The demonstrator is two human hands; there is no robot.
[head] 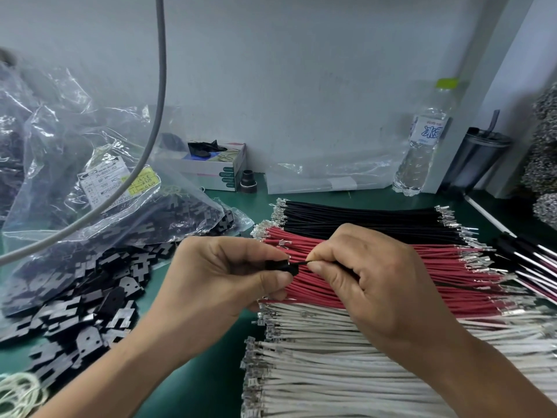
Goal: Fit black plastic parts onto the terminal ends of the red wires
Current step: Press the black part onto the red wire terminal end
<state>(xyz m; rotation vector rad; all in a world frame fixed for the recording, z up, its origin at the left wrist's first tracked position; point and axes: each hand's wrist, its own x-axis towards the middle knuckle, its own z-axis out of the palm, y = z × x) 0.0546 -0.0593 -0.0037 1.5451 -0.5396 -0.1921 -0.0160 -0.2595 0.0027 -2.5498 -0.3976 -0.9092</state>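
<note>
My left hand [223, 276] pinches a small black plastic part [280, 264] between thumb and fingers, above the wire stacks. My right hand [376, 282] pinches a thin dark-looking wire [302, 262] whose end goes into the part; its true colour is hard to tell. Under both hands lies a flat row of red wires [446, 267] with metal terminals at both ends. Loose black plastic parts [84, 303] are heaped on the green mat at the left.
Black wires [361, 215] lie behind the red row, white wires [331, 372] in front. A clear bag [105, 191] of parts sits at left under a hanging grey cable [161, 86]. A box [217, 167], water bottle [422, 146] and tumbler [479, 158] stand along the wall.
</note>
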